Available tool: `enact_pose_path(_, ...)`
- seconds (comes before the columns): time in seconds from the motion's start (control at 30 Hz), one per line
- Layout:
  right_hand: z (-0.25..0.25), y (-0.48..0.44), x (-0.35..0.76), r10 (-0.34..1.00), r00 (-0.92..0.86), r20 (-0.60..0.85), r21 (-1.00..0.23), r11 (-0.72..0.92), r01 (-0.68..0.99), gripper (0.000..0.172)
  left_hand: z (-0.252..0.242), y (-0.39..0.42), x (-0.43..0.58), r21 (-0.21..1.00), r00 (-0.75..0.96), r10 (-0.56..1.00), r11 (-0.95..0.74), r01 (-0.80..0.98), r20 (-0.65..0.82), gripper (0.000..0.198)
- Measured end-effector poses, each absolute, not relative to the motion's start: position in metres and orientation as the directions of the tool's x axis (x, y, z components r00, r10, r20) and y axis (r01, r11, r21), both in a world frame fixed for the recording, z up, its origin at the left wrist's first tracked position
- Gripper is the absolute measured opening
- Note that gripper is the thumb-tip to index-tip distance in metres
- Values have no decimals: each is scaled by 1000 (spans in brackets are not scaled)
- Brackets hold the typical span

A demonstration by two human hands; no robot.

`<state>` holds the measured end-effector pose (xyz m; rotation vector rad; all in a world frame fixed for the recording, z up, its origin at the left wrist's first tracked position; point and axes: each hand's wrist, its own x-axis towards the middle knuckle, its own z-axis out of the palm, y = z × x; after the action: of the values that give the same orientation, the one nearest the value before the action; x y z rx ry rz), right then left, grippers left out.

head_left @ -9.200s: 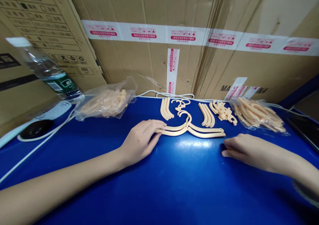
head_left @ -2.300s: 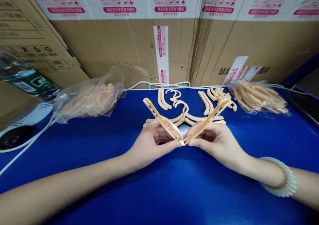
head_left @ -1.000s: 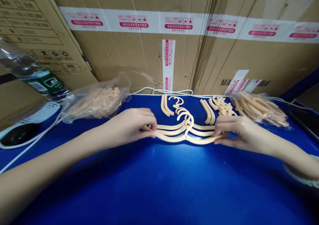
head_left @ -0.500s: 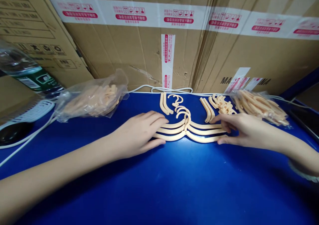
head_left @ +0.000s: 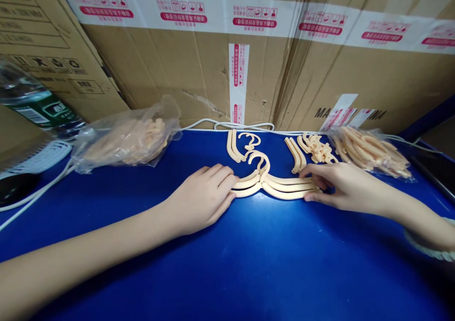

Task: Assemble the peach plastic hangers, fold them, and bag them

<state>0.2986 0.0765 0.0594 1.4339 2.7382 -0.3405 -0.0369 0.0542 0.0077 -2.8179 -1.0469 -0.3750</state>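
Note:
Several cream plastic hangers (head_left: 284,187) lie stacked close together on the blue table (head_left: 227,264), their hooks pointing to the back. My left hand (head_left: 202,198) is closed around their left ends, thumb at the front edge and fingers over the back. At the right ends, my right hand (head_left: 337,186) pinches the hangers between thumb and fingers. Just behind the stack lie two loose hanger arms (head_left: 236,146) and loose hooks (head_left: 250,140). Near my right fingers are more loose arms (head_left: 295,155) and a heap of small hanger parts (head_left: 318,148).
Plastic bags of hanger parts lie at the left (head_left: 124,143) and right (head_left: 373,153). Cardboard boxes (head_left: 159,75) wall off the back, with a white cable (head_left: 199,124) along their base. A water bottle (head_left: 39,103) and a black mouse (head_left: 16,188) are at the far left.
The hangers were spread apart front to back; now they are squeezed closer together, hooks nearly overlapping. My left fingers have closed further over their ends, and my right hand has shifted slightly left.

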Motion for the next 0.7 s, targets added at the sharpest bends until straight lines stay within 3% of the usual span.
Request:
enact_pose_path(0.17, 55, 79, 300, 828, -557, -61, -87, 551, 830, 40, 0, 55, -37, -25, 702, 616, -745, 666, 357, 28)
enact_pose_path(0.33, 53, 77, 299, 832, -554, -8, 2, 554, 832, 39, -10, 55, -37, -105, 691, 533, -750, 653, 489, 37)
enact_pose_path(0.7, 53, 73, 297, 817, -576, 45, 130, 567, 814, 37, -16, 46, -35, -66, 659, 617, -707, 704, 429, 46)
